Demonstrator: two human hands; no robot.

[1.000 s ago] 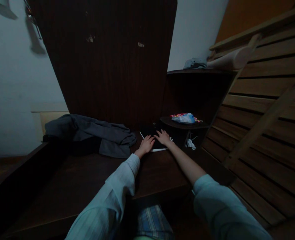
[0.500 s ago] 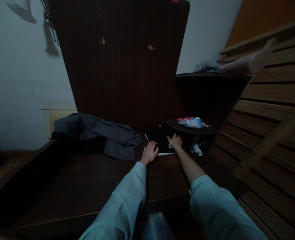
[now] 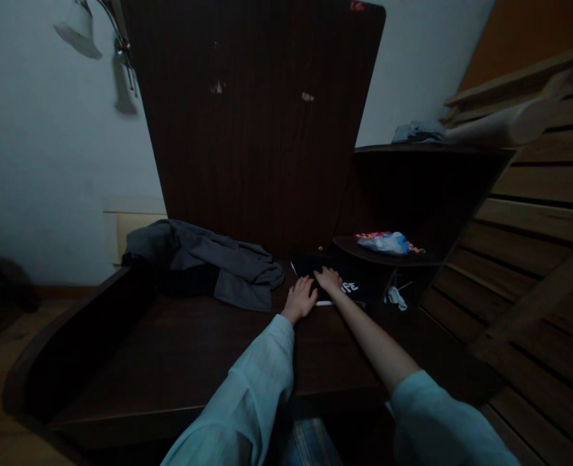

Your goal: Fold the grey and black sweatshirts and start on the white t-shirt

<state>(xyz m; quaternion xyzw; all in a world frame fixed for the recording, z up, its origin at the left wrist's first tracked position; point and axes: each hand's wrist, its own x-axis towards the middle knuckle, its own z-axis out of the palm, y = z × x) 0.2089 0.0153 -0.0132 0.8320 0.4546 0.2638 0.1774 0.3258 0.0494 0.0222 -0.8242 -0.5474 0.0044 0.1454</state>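
A flat black garment (image 3: 332, 294) with white lettering and a white strip along its edges lies on the dark wooden desktop (image 3: 169, 362); it looks folded, but the dim light hides its outline. My left hand (image 3: 300, 299) rests at its near left corner, fingers stretched out. On its upper face lies my right hand (image 3: 328, 279), palm down with fingers spread, just left of the lettering. Neither hand grasps anything. To the left of both hands is a crumpled grey garment (image 3: 242, 272), with darker cloth beneath it.
A corner shelf (image 3: 388, 260) at the right holds a plastic bag (image 3: 386, 243), with crumpled white paper (image 3: 395, 298) below. Wooden slats (image 3: 533, 226) border the right side. A tall dark panel (image 3: 257, 149) rises behind the desk, and a wall lamp (image 3: 78, 31) hangs upper left.
My right hand has slid left across the black garment towards my left hand, uncovering more of the white lettering. The view has turned slightly left.
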